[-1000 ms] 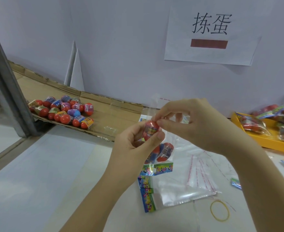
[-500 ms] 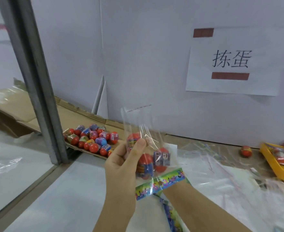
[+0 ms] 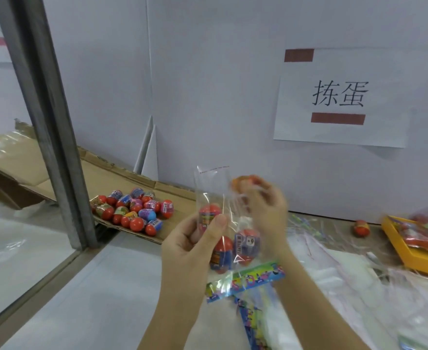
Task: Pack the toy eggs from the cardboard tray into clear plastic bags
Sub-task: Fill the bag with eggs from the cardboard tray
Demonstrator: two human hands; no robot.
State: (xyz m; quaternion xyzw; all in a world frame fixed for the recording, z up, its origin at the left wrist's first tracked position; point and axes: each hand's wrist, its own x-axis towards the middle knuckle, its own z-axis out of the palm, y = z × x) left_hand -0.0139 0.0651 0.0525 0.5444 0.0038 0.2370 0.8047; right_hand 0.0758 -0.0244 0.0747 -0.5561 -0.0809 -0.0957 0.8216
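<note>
Pinches the clear plastic bag (image 3: 211,183) upright in the left hand (image 3: 190,251), thumb pressed on one of three bagged eggs (image 3: 220,256), probably to keep the mouth up. Curls the right hand (image 3: 266,210) round a blurred toy egg (image 3: 244,181) beside that mouth, seemingly ready to drop it in. Beyond, on the white bench (image 3: 94,286): heaped eggs (image 3: 134,210) on the cardboard tray (image 3: 122,175), a yellow tray (image 3: 415,261) far right, a paper sign (image 3: 341,132) on the wall.
</note>
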